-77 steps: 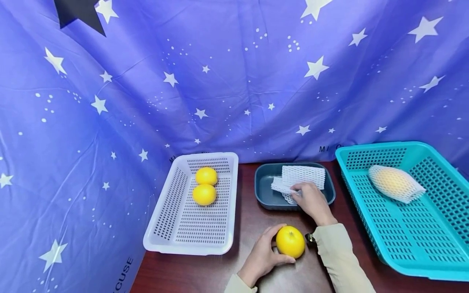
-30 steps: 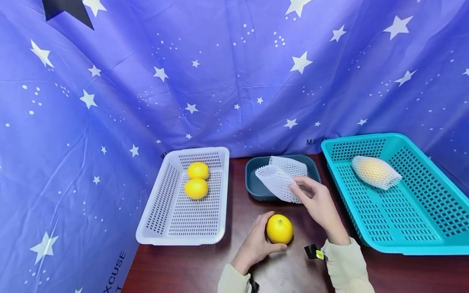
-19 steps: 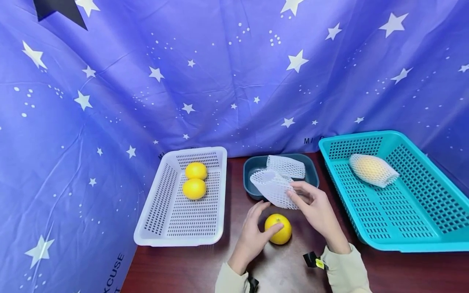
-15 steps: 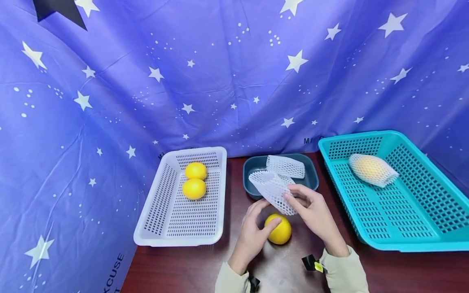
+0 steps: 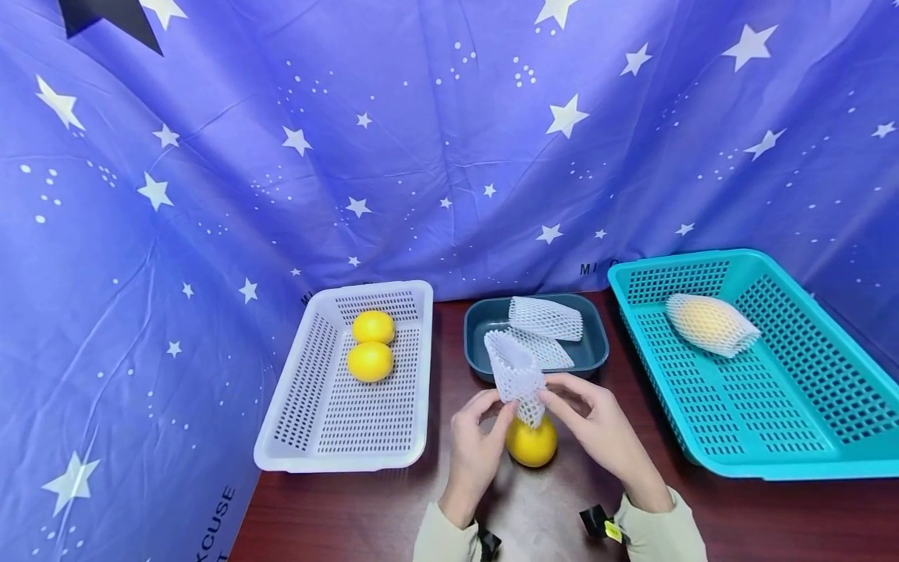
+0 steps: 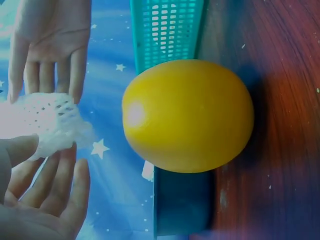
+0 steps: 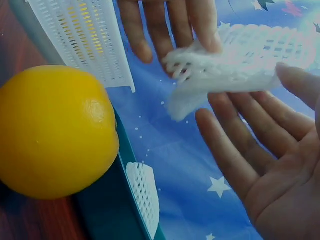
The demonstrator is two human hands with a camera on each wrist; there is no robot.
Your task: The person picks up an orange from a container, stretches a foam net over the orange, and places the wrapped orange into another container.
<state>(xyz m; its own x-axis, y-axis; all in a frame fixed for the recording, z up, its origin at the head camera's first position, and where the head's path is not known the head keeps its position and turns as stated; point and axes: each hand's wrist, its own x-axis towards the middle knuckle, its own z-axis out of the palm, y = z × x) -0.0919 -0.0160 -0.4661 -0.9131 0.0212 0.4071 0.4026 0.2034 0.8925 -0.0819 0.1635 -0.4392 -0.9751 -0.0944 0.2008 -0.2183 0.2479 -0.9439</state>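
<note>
Your left grip (image 5: 475, 443) pinches the side of a white foam net (image 5: 518, 375) between thumb and fingers, and your right grip (image 5: 602, 425) pinches its opposite side. The net is bunched between the two, some of its mesh standing above your fingertips and a shorter piece hanging below them. Directly beneath, between your hands, a yellow fruit (image 5: 531, 446) sits on the bench (image 5: 337, 515). From above, the net's lower end overlaps the top of the fruit, but both wrist views show a gap, so the two are apart.

Just beyond your hands is a dark tray (image 5: 481, 336), with two spare nets (image 5: 546, 318) lying close together in it, the nearer one partly hidden by the net you hold. To the left of your left grip stands a white basket (image 5: 351, 414) with two loose fruits (image 5: 370, 362) touching at its far end. To the right of your right grip is a teal basket (image 5: 744, 414), where a netted fruit (image 5: 711, 324) lies on its side. A starry blue cloth (image 5: 449, 156) hangs behind everything.
</note>
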